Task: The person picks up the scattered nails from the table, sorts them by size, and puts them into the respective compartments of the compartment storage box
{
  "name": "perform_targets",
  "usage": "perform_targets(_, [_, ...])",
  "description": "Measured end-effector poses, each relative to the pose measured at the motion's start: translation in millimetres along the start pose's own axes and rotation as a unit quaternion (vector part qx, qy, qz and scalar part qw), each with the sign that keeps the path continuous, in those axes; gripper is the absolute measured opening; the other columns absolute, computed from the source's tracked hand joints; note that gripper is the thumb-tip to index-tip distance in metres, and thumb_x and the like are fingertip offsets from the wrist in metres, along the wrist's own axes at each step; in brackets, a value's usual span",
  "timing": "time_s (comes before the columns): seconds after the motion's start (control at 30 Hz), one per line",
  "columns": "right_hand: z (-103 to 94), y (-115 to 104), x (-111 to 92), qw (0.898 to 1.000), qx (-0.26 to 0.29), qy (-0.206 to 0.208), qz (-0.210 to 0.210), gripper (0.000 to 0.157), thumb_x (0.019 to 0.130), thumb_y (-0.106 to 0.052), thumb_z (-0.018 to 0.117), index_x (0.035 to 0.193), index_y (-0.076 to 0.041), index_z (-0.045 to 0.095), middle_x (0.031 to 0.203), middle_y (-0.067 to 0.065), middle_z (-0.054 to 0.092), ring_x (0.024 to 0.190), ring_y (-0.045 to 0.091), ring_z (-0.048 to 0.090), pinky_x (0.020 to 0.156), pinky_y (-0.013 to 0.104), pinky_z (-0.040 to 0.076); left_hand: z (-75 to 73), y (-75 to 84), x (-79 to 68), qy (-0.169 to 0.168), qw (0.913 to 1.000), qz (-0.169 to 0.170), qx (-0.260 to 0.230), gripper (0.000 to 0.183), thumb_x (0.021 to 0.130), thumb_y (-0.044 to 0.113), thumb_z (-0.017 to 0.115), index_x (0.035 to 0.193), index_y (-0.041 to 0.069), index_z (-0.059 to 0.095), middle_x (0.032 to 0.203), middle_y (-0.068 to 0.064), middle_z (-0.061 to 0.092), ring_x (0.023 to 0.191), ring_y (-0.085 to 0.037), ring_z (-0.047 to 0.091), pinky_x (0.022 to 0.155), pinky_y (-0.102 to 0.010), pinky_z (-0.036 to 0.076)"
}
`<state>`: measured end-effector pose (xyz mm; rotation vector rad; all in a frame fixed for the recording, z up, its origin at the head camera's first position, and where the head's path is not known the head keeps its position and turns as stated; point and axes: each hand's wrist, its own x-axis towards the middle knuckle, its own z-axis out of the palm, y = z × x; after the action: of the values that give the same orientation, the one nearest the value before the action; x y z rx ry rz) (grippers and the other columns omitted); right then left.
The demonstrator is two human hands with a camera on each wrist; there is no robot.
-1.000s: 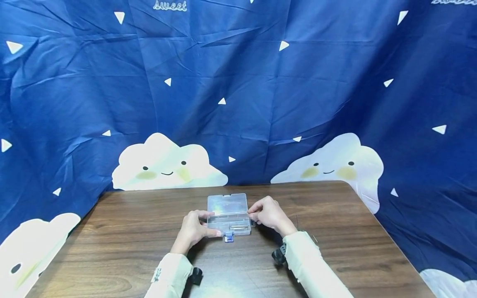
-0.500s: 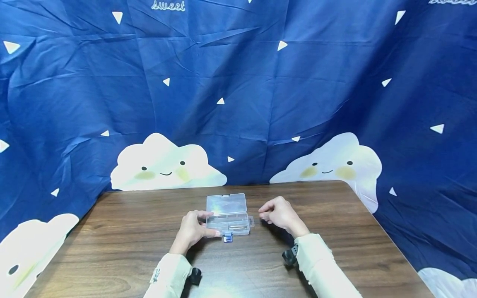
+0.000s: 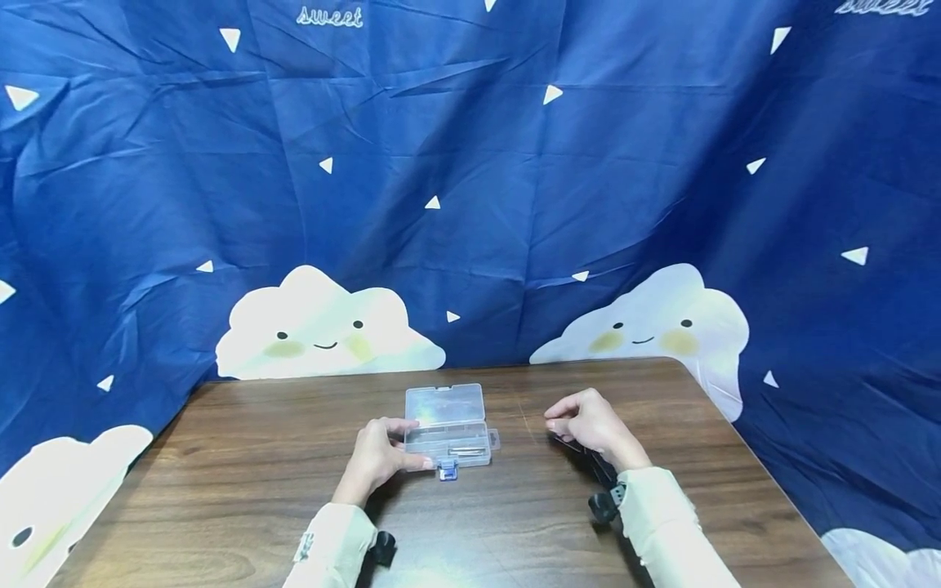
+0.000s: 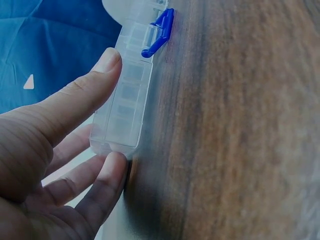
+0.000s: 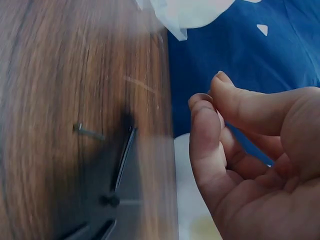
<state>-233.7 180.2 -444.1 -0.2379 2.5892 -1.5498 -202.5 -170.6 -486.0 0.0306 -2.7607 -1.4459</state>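
A clear plastic compartment box [image 3: 447,443] stands on the table with its lid [image 3: 444,404] tipped back and its blue latch [image 3: 448,471] hanging down in front. Slim metal pieces [image 3: 467,451] lie in its right front compartment. My left hand [image 3: 375,457] grips the box's left end, thumb at the front wall and fingers behind and under it, as the left wrist view shows. To the right of the box, my right hand [image 3: 591,423] hovers with fingers loosely curled and nothing visible between the tips. Below it lie a small nail-like metal piece [image 5: 90,132] and a thin dark rod [image 5: 124,159].
More dark slender pieces [image 5: 106,230] lie near the rod, blurred and partly shadowed. The brown wooden table [image 3: 294,490] ends at a blue cloth backdrop [image 3: 470,204] with white clouds. A clear hang tab [image 3: 494,439] juts from the box's right end.
My right hand has moved away from the box's right end, rightward over the dark pieces. The left hand and the box have stayed in place.
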Motion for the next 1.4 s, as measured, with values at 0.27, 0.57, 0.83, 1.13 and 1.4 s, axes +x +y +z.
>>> perform_targets(0.27, [-12.3,16.5,-3.1,1.0,-0.004,-0.006,-0.005,0.017,0.082,0.008,0.075,0.098,0.013,0.072,0.08,0.012,0.072,0.068,0.021,0.066,0.064,0.034,0.056,-0.3,-1.6,0.1,-0.002,1.0,0.0,-0.004,0.067,0.053,0.016,0.101,0.114,0.005,0.075,0.096,-0.009,0.068,0.075,-0.017,0.061,0.063,-0.031,0.051])
perform_targets(0.57, [-28.1,32.0,-7.9,1.0,-0.009,-0.012,0.015,0.025,0.079,0.012,0.073,0.104,0.015,0.07,0.079,0.012,0.072,0.072,0.014,0.064,0.063,0.026,0.05,-1.0,-2.8,-0.3,0.002,1.0,0.004,-0.004,0.067,0.053,0.017,0.101,0.114,0.005,0.075,0.099,-0.01,0.066,0.076,-0.017,0.061,0.064,-0.031,0.051])
perform_targets(0.83, [-33.1,39.1,-10.8,0.994,-0.099,0.002,0.039,0.05,0.065,-0.001,0.091,0.112,0.003,0.073,0.072,0.001,0.065,0.071,0.014,0.058,0.071,0.031,0.045,0.5,-2.6,1.2,0.001,1.0,0.003,-0.007,0.067,0.053,0.017,0.101,0.113,0.005,0.076,0.099,-0.011,0.066,0.075,-0.017,0.061,0.064,-0.031,0.051])
perform_targets(1.13, [-34.0,41.0,-9.1,0.987,-0.154,-0.007,0.036,0.063,0.066,-0.007,0.094,0.122,0.005,0.069,0.07,0.0,0.068,0.067,0.013,0.062,0.076,0.036,0.05,0.3,-3.2,2.2,0.011,0.9998,0.015,0.006,0.067,0.051,0.018,0.102,0.111,0.006,0.077,0.1,-0.011,0.068,0.076,-0.016,0.061,0.065,-0.029,0.052])
perform_targets(1.4, [-33.3,39.2,-3.5,0.983,-0.177,-0.018,0.053,0.063,0.065,-0.008,0.094,0.122,0.001,0.069,0.071,-0.001,0.067,0.069,0.013,0.062,0.083,0.042,0.049,1.0,-4.3,3.0,0.011,0.9999,0.011,0.006,0.066,0.051,0.018,0.102,0.111,0.007,0.077,0.099,-0.01,0.066,0.077,-0.016,0.061,0.065,-0.03,0.051])
